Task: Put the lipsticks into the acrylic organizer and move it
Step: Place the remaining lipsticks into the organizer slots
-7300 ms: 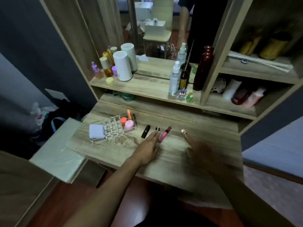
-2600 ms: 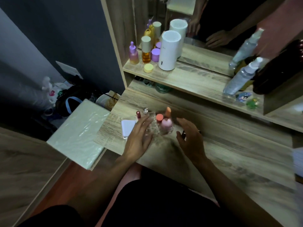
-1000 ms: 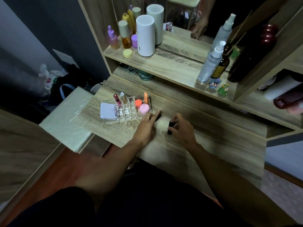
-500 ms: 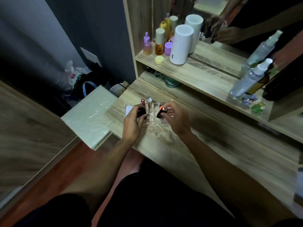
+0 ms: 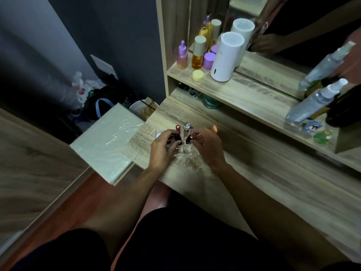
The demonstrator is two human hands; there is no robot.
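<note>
The clear acrylic organizer (image 5: 185, 151) stands on the wooden desk (image 5: 254, 184) near its left end. A dark red lipstick (image 5: 177, 128) and a silver-capped one (image 5: 187, 127) stand upright in its slots. My left hand (image 5: 163, 147) holds a black lipstick (image 5: 177, 137) over the organizer's left part. A second black lipstick (image 5: 188, 140) is pinched in my right hand (image 5: 208, 146) over the right part. My hands hide most of the organizer; an orange tip (image 5: 214, 128) shows behind my right hand.
The shelf above the desk carries a white cylinder (image 5: 226, 57), purple and amber bottles (image 5: 197, 55), a yellow jar (image 5: 197, 75) and spray bottles (image 5: 314, 102), with a mirror behind. A pale wrapped board (image 5: 109, 137) lies left of the desk, beside a dark bag (image 5: 101, 106).
Both hands picked a black lipstick off the desk a second ago and carried them left to the organizer. Over the last half second they lowered them toward the slots.
</note>
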